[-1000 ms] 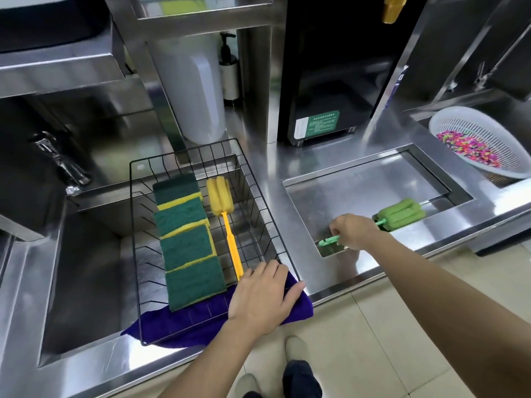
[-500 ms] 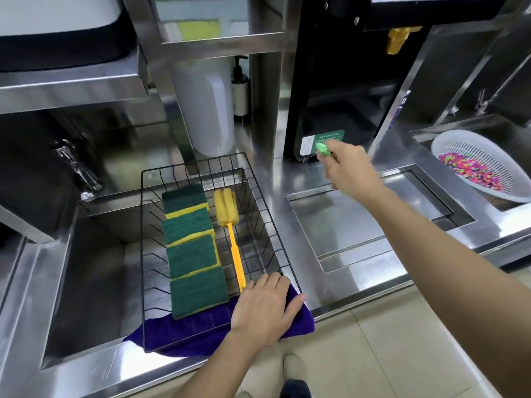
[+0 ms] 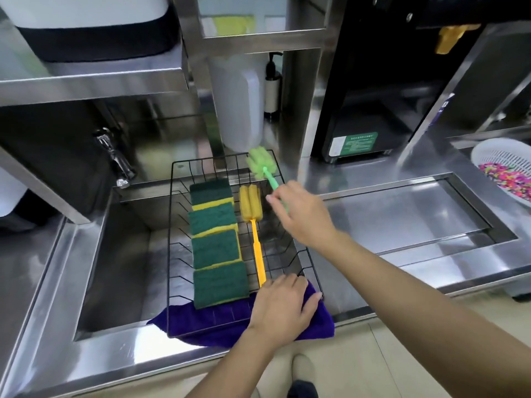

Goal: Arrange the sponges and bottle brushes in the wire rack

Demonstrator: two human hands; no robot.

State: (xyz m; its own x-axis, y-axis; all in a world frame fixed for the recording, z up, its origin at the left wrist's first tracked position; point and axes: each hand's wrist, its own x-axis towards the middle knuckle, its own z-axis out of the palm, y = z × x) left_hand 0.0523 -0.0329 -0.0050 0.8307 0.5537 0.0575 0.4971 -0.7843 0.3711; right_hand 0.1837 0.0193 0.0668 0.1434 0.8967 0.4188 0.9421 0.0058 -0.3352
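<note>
A black wire rack (image 3: 173,225) sits over a steel sink on a purple cloth (image 3: 224,323). Inside it, several green-and-yellow sponges (image 3: 215,245) lie in an overlapping row. A yellow bottle brush (image 3: 254,225) lies right of them, head toward the back. My right hand (image 3: 298,214) is shut on the handle of a green bottle brush (image 3: 260,165), whose head hovers over the rack's far right corner. My left hand (image 3: 281,305) rests flat on the rack's near right corner and the cloth, covering the yellow handle's end.
The sink basin (image 3: 120,268) lies left of and under the rack, with a tap (image 3: 113,156) behind it. A recessed steel tray (image 3: 402,214) is to the right. A white colander of coloured bits (image 3: 505,170) sits far right. A white jug (image 3: 238,104) stands behind the rack.
My right hand lifted the green brush from the recessed tray and carried it left to the rack's far right corner. My left hand stayed on the rack.
</note>
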